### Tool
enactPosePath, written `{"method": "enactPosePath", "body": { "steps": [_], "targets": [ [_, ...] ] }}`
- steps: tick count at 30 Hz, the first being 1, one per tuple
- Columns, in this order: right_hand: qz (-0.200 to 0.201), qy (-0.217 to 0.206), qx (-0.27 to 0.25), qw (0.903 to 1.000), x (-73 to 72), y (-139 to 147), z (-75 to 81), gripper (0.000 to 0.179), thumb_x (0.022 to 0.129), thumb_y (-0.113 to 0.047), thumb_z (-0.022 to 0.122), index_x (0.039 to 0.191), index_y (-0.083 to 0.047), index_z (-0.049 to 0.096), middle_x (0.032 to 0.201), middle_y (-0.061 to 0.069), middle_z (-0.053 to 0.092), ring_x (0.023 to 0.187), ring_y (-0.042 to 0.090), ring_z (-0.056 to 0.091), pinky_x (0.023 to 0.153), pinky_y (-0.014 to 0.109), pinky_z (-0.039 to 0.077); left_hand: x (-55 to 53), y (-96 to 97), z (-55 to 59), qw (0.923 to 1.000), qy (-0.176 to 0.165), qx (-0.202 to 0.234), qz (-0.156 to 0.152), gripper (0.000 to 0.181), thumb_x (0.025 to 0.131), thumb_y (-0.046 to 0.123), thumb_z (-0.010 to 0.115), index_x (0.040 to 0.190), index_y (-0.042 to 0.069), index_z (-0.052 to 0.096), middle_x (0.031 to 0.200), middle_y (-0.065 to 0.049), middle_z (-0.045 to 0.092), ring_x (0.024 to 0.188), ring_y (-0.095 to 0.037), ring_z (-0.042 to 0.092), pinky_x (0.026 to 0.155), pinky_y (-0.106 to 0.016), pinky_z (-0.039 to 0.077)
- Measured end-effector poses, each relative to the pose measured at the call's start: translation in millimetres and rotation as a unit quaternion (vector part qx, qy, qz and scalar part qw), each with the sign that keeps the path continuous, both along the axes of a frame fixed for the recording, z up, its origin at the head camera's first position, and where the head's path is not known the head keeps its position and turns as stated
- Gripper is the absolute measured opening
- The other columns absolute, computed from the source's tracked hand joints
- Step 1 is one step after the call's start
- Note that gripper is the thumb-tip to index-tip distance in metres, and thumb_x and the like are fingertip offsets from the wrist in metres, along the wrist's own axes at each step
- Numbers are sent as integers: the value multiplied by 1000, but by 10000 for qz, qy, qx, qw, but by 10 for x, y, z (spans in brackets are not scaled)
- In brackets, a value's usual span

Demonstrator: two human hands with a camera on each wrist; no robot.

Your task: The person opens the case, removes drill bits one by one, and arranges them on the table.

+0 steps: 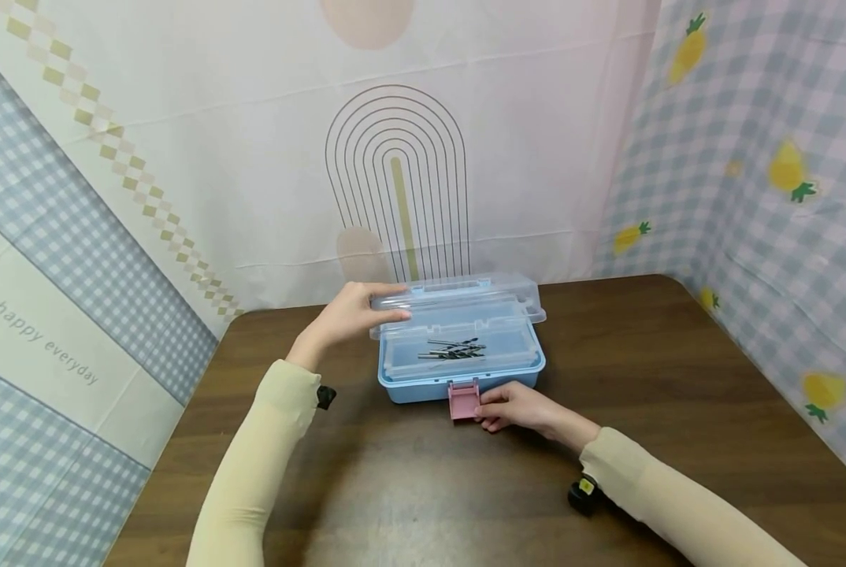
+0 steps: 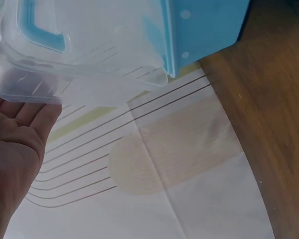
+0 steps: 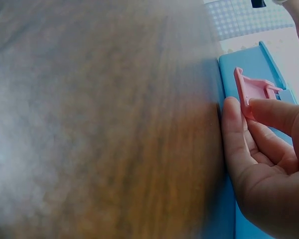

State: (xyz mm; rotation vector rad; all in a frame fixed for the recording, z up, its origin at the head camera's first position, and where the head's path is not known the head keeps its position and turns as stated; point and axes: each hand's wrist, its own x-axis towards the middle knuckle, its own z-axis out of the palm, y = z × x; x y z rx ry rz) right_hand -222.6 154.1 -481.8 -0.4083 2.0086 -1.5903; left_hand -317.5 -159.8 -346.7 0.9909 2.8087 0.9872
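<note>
A blue plastic box (image 1: 419,393) stands on the table with its clear lid (image 1: 522,296) raised and tilted back. My left hand (image 1: 355,309) grips the lid's left end, thumb at the front edge and fingers behind; in the left wrist view the fingers of the left hand (image 2: 15,134) curl at the rim. My right hand (image 1: 518,407) pinches the pink latch (image 1: 464,402) at the box's front, which hangs flipped outward. Close up in the right wrist view, thumb and fingertips hold one corner of that latch (image 3: 256,88). Several dark drill bits (image 1: 454,354) lie in a clear tray (image 1: 399,365) inside.
The brown wooden table (image 1: 423,488) runs forward to a printed cloth wall (image 1: 281,197) close behind the box. A checked cloth with pineapples (image 1: 742,197) hangs along the right side. A light blue handle (image 1: 458,290) is set in the lid.
</note>
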Motion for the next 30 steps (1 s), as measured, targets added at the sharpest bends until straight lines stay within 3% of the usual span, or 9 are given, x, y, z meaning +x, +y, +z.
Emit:
{"method": "enactPosePath", "body": {
  "steps": [4,6,9,12,15,18,21,26,30],
  "targets": [
    [35,6,-12,10000,2,1,9,20,100,-6,62,104,12,67,89,11,71,80,14,67,77,32,59,-66,-4,45,9998,-47,72,153,63,87,60,71,136,20,66,84,-4,71,61,-13,35,70,-35,42],
    [56,5,-41,10000,6,-2,13,20,100,-6,62,105,12,68,90,12,71,81,14,67,77,32,59,-101,-11,73,9997,-71,95,236,63,87,60,71,134,20,67,63,-1,57,59,-13,36,68,-35,42],
    [90,14,-85,9999,14,-7,17,21,99,-7,63,107,12,68,91,13,72,82,14,68,77,32,60,-153,-20,119,9994,-59,144,321,62,87,61,70,132,18,69,54,2,40,50,-13,26,59,-36,40],
    [47,11,-74,10000,22,-8,21,21,99,-7,63,108,11,69,92,14,72,82,15,68,77,32,60,-217,-17,155,9992,-21,196,360,61,88,62,69,130,17,70,58,-1,44,48,-12,24,57,-35,39],
    [-1,-9,-42,10000,30,-5,25,21,99,-8,64,109,10,70,93,15,73,82,15,69,78,33,60,-280,-9,177,9989,-45,229,411,59,89,61,68,128,17,71,77,-2,62,51,-12,28,60,-34,40],
    [-9,-27,-24,10000,36,0,29,22,99,-8,64,110,10,70,93,16,73,82,15,69,78,34,60,-333,1,199,9984,-110,254,486,58,89,60,68,127,16,72,94,-4,68,57,-13,34,64,-33,41],
    [-3,-26,-15,10000,36,5,35,22,99,-8,64,110,10,70,93,17,73,83,16,69,78,34,60,-380,13,226,9975,-230,343,570,58,90,58,69,127,13,71,94,-10,68,62,-15,38,65,-35,41],
    [31,19,9,10000,29,13,43,21,99,-7,64,107,11,70,92,17,73,82,16,69,78,34,60,-467,40,259,9956,-318,504,724,57,90,56,70,125,10,72,112,-6,72,89,-15,59,85,-38,51],
    [50,9,8,10000,24,18,47,20,99,-6,63,107,11,70,92,16,73,82,16,69,78,34,60,-532,55,270,9938,-381,633,833,56,91,55,70,123,10,73,118,-6,71,105,-19,63,94,-44,51]
  ]
}}
